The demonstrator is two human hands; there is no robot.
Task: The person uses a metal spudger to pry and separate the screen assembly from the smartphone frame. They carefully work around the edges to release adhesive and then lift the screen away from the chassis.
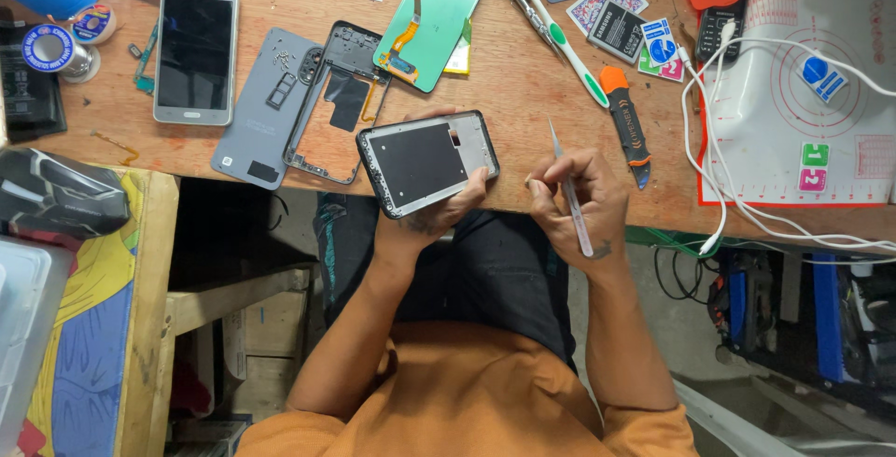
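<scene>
Orange short-sleeved shirt, black trousers, bare forearms, small wrist tattoos

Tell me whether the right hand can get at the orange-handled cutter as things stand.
Probably yes, once freed: the orange-handled cutter lies uncovered on the table just beyond the right hand, nothing between them. But that hand already holds metal tweezers, which it would need to put down or shift.

1. Bright, even light falls across the desk (pixel 523 84) from above, and shadows are short and soft.
2. The silver phone (pixel 195 51) and the green back cover (pixel 439 9) show a mild sheen.
3. Below the desk edge the floor (pixel 681 326) lies dim.
4. Focus is sharp mid-frame; the corners bend slightly.
</scene>
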